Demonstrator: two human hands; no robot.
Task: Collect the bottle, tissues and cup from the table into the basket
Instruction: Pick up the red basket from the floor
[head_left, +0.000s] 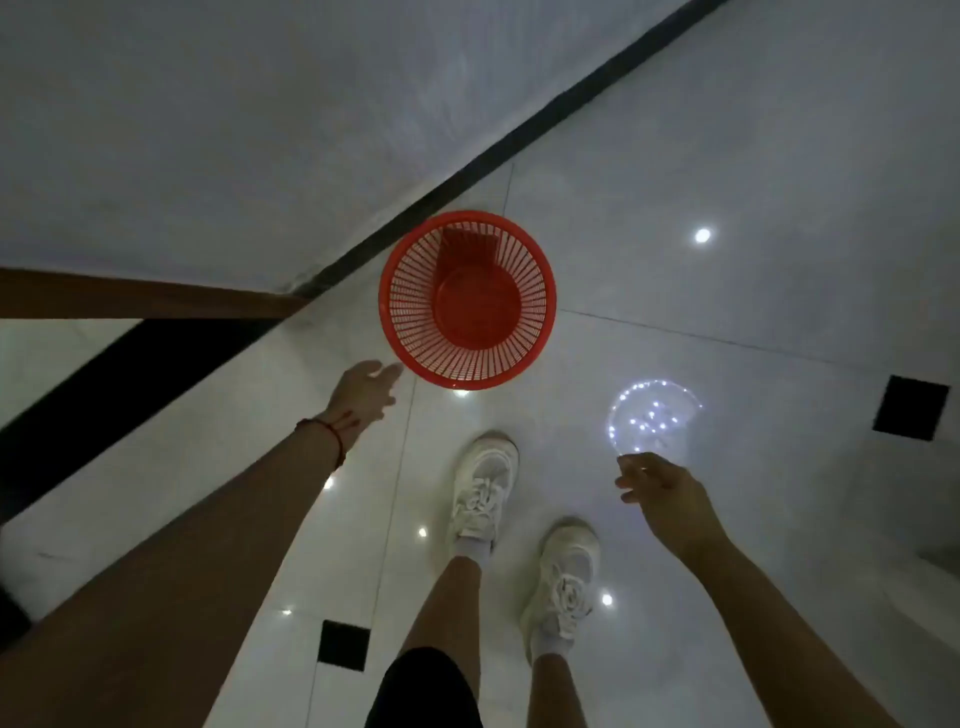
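Observation:
A red plastic mesh basket stands upright on the glossy tiled floor beside the wall, and nothing shows inside it. My left hand reaches toward its near-left rim, fingers apart, fingertips at the rim's edge and holding nothing. My right hand hangs lower right of the basket, well apart from it, fingers loosely curled with nothing visible in them. No bottle, tissues, cup or table appears in this view.
A white wall with a black skirting strip runs diagonally behind the basket. A brown wooden edge juts in at left. My legs and white shoes stand on the tiles. Black square insets mark the floor.

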